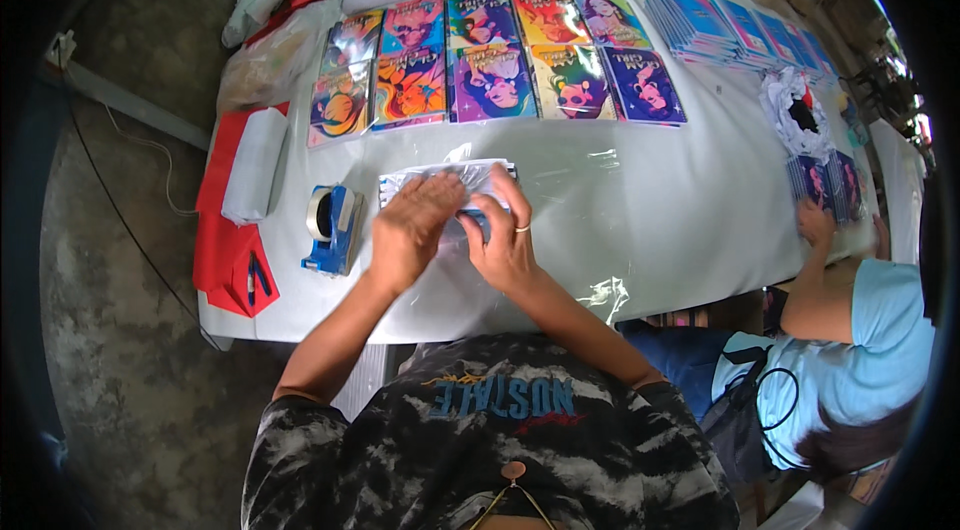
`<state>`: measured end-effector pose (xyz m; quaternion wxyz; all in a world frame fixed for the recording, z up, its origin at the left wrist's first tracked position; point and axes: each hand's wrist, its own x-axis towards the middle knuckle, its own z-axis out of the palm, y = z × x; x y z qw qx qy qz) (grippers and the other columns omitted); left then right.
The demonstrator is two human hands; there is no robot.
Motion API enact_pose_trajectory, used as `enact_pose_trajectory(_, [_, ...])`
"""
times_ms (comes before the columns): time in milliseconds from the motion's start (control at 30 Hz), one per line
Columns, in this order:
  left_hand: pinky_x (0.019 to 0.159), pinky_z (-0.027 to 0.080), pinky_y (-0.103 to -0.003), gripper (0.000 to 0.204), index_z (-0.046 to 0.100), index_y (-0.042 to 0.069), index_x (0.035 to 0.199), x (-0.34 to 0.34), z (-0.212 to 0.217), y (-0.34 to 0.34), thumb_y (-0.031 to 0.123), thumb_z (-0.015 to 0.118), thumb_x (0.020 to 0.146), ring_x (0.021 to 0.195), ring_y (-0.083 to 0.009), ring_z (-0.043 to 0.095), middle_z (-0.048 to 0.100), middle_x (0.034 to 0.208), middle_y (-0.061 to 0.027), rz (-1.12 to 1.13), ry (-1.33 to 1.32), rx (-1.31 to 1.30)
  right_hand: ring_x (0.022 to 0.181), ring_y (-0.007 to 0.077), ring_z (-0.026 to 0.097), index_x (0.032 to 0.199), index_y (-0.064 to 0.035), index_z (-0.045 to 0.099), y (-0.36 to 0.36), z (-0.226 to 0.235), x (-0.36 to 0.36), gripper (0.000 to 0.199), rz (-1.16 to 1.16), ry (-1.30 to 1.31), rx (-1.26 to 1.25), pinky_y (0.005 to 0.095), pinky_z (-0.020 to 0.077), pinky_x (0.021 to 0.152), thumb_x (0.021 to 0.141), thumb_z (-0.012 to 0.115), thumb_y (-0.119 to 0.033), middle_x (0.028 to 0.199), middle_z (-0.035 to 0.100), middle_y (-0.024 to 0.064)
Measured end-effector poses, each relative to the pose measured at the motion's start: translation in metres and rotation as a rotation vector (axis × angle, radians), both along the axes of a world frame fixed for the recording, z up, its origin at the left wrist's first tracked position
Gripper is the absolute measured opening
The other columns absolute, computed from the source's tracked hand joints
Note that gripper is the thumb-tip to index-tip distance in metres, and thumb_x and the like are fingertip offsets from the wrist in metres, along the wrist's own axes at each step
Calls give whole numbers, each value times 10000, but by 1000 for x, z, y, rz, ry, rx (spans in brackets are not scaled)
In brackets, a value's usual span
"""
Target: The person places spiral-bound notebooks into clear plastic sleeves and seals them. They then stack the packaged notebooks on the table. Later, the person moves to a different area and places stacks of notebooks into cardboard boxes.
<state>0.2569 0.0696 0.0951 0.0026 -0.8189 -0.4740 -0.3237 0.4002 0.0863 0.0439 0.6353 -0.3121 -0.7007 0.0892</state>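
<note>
A notebook in shiny clear plastic film [388, 177] lies on the white-covered table in front of me. Its pale upper face catches glare, and dark binding marks show along the left edge. My left hand [412, 218] rests flat across it, fingers stretched toward the far side. At the right end, my right hand [503, 238] curls around the notebook, index finger along the edge and thumb bent by the near side; a ring is on one finger. Both hands hide much of the notebook. Left of them stands a blue tape dispenser [345, 227] with a roll of tape.
Two rows of colourful notebooks [490, 82] lie beyond my hands. Blue-covered stacks [690, 25] stand at the far right. Red sheets [222, 255], pens [257, 275] and a white roll [255, 165] lie left. At right, a co-worker's hand [817, 223] touches dark notebooks [808, 180].
</note>
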Motion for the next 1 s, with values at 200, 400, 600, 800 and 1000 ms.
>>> enact_pose_trajectory(200, [1027, 314, -407, 404, 624, 76, 1089, -2, -12, -48, -3, 604, 693, 1159, -206, 530, 616, 1152, -56, 113, 32, 45, 1050, 205, 584, 928, -67, 618, 1, 5, 10, 241, 31, -291, 15, 345, 427, 877, 708, 646, 26, 1017, 653, 71])
enact_pose_trajectory(400, [805, 419, -357, 379, 562, 1, 1141, -171, -49, -68, 228, 541, 838, 892, -305, 541, 602, 1029, -204, 1004, -126, -142, 981, 205, 622, 745, -56, 661, -3, 12, 5, 117, 65, -248, 56, 326, 425, 848, 672, 675, 35, 922, 683, 58])
enact_pose_trajectory(600, [471, 273, -253, 335, 688, 103, 976, -224, -65, -64, 388, 577, 839, 566, -95, 325, 589, 765, -27, 753, -610, -1247, 1008, 198, 610, 741, -76, 653, 1, 11, 8, 108, 56, -315, 63, 316, 419, 858, 703, 686, 19, 952, 676, 51])
enact_pose_trajectory(800, [922, 430, -318, 263, 637, 44, 838, -216, -77, -141, 307, 619, 845, 942, -182, 598, 633, 984, -83, 176, -1602, -906, 1008, 192, 606, 726, -81, 646, 0, 8, 8, 105, 39, -311, 60, 316, 417, 863, 714, 685, 16, 950, 676, 44])
enact_pose_trajectory(1000, [463, 415, -247, 199, 657, 24, 796, -191, -67, -94, 202, 601, 866, 479, -108, 525, 613, 630, -48, 1193, -602, -134, 995, 186, 607, 720, -87, 629, 3, 10, 8, 117, 51, -311, 53, 316, 414, 863, 709, 686, 14, 954, 675, 38])
